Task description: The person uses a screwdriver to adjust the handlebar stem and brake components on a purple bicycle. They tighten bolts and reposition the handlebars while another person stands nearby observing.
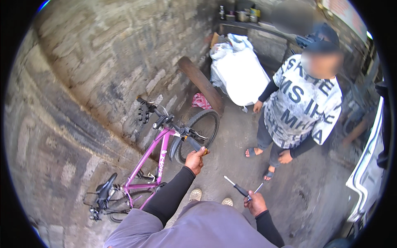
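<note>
A purple bicycle (143, 158) leans by the wall on my left, its front wheel (217, 128) toward the far side and its black saddle (106, 191) nearer me. My left hand (194, 160) is closed at the end of the dark handlebar grip (192, 143); a small yellow bit shows by the fingertips, too small to name. Low on the right, my right hand (255, 203) is closed around a screwdriver (241, 190) with a black handle and pale tip. From the same hand sticks a thin metal shaft (259, 187), its other end hidden by the fingers.
A person (306, 103) in a patterned shirt and sandals stands ahead to the right. Behind are a white sack-like bundle (242, 76), a leaning wooden plank (200, 84) and a pink cloth (200, 100). A shelf (252, 25) holds bottles and tins. White panel (366, 161) stands far right.
</note>
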{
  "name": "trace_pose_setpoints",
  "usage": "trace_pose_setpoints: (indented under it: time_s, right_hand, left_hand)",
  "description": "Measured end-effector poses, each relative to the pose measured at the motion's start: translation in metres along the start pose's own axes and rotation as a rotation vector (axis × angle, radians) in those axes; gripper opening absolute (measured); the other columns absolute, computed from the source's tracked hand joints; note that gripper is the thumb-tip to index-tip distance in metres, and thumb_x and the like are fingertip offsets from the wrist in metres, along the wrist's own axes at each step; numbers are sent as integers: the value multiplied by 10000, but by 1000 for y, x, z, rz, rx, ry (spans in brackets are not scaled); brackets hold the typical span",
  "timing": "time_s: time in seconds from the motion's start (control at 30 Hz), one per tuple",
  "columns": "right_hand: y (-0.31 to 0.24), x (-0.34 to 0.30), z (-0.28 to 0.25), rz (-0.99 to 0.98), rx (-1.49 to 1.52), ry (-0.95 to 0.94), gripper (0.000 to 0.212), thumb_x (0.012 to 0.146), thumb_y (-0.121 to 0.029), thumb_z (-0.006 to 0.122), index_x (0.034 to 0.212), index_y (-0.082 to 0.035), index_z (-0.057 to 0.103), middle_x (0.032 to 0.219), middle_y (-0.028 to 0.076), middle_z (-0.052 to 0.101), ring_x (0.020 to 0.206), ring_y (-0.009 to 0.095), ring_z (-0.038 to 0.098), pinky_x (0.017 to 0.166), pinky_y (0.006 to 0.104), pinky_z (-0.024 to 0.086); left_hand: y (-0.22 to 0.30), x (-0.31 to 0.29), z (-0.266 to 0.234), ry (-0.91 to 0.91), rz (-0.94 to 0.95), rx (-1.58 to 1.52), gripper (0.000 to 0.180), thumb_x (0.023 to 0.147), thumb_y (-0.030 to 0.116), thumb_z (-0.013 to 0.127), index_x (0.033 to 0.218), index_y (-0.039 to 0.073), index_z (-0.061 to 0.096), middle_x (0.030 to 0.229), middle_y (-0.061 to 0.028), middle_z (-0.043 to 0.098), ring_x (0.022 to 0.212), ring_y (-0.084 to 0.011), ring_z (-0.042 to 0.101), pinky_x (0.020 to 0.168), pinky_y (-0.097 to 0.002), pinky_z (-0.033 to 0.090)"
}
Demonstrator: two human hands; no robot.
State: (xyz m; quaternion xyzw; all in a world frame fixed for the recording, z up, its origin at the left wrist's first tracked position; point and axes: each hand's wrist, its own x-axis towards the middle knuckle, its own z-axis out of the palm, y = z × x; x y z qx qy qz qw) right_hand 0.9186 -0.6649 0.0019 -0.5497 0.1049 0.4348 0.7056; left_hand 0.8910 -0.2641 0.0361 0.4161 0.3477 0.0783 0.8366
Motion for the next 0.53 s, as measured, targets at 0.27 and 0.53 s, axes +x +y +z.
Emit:
trace_pose_setpoints:
  time_s: [0.27, 0.53]
  right_hand:
    - [-17, 1, -5, -43, -20, -257, 515, 1106, -362, 672, 1434, 24, 579, 946, 127, 728, 749, 207, 694, 683, 353, 578]
    - [6, 34, 79, -229, -944, -790, 647, 1123, -366, 645, 1671, -108, 421, 1152, 120, 776, 885, 229, 755, 832, 403, 623]
  left_hand:
    - [-17, -40, 2, 118, 22, -42, 501, 1100, 459, 657, 1403, 64, 605, 1324, -115, 768, 523, -49, 306, 477, -257, 269]
    - [-131, -159, -14, -93, -145, -90, 781, 1077, 535, 655, 1692, 138, 383, 1596, -139, 606, 575, -44, 328, 518, -213, 321]
